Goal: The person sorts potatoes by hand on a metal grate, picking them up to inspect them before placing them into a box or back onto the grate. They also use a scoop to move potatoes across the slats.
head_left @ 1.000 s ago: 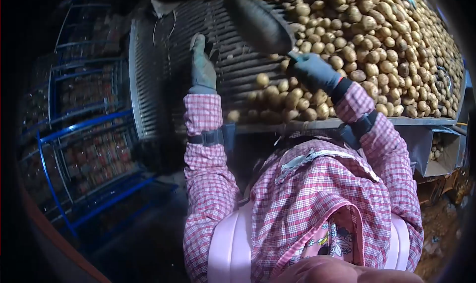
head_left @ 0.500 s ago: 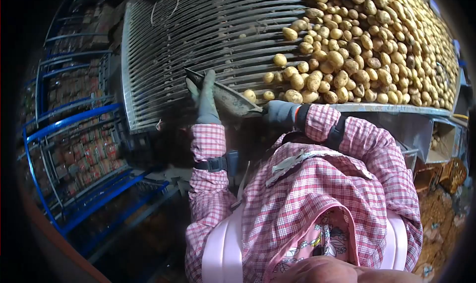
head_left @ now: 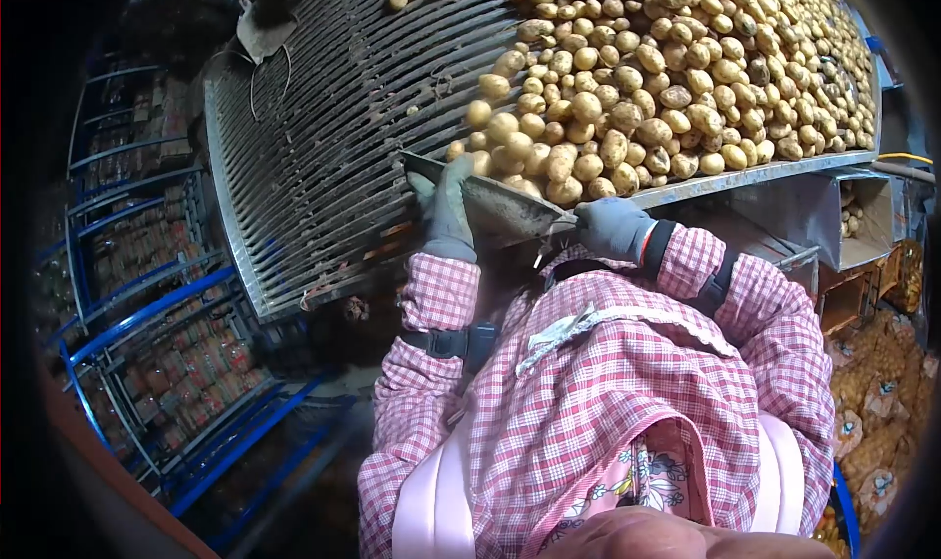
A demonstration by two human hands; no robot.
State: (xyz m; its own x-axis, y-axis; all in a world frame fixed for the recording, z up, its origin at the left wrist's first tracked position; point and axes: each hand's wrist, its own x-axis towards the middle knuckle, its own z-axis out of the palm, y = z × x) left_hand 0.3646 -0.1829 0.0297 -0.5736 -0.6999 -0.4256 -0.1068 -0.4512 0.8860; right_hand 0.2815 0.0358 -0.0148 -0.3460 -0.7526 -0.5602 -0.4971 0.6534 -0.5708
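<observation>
My gloved left hand [head_left: 448,206] grips the left end of a grey, dirt-marked flat tool [head_left: 510,206], with fingers over its upper edge. At the tool's right end, my gloved right hand [head_left: 613,229] is closed around what looks like its handle. The tool lies slantwise at the near edge of a slatted metal rack [head_left: 323,138]. Just beyond the blade, potatoes [head_left: 588,108] are heaped on the slats, some close against it. My left fingertips are partly hidden behind the blade.
A metal rim [head_left: 745,177] borders the potatoes. Blue-framed racks [head_left: 147,314] with packed bags stand at the left. At the right are a metal chute [head_left: 863,221] and filled net bags [head_left: 887,392]. A pale cloth-like piece [head_left: 263,32] hangs at the rack's far left.
The view has shifted. Potatoes now lie closer along the blade and farther left on the slats. Both hands still hold the tool, which appears slightly farther right in view.
</observation>
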